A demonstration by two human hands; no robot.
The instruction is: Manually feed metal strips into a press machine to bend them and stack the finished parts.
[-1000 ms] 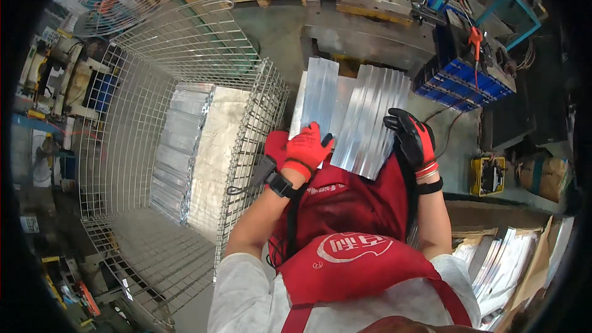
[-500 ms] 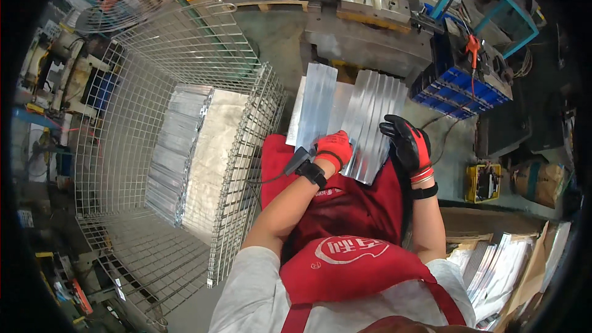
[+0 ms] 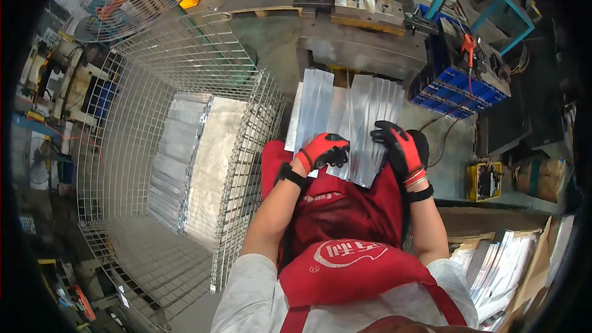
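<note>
Across my lap lie long, shiny ridged metal strips, side by side, their far ends toward the machine. My left hand, in a red glove with black palm, is at their near left part; its fingers are curled at the edge of a metal strip that looks tilted apart from the others. Its fingertips partly hide the contact. My right hand, gloved the same way, is by the right edge of the strips with its fingers bent but apart. A flatter bluish metal strip lies further left.
To my left stands a wire mesh basket holding stacked metal strips and a cream sheet. Ahead is a machine bed with a metal block. Blue crates, a yellow basket and an open carton are on the right.
My left hand has turned and shifted slightly left; the dark tool beside it no longer shows. One strip has separated from the group. My right hand has moved slightly left and nearer me.
</note>
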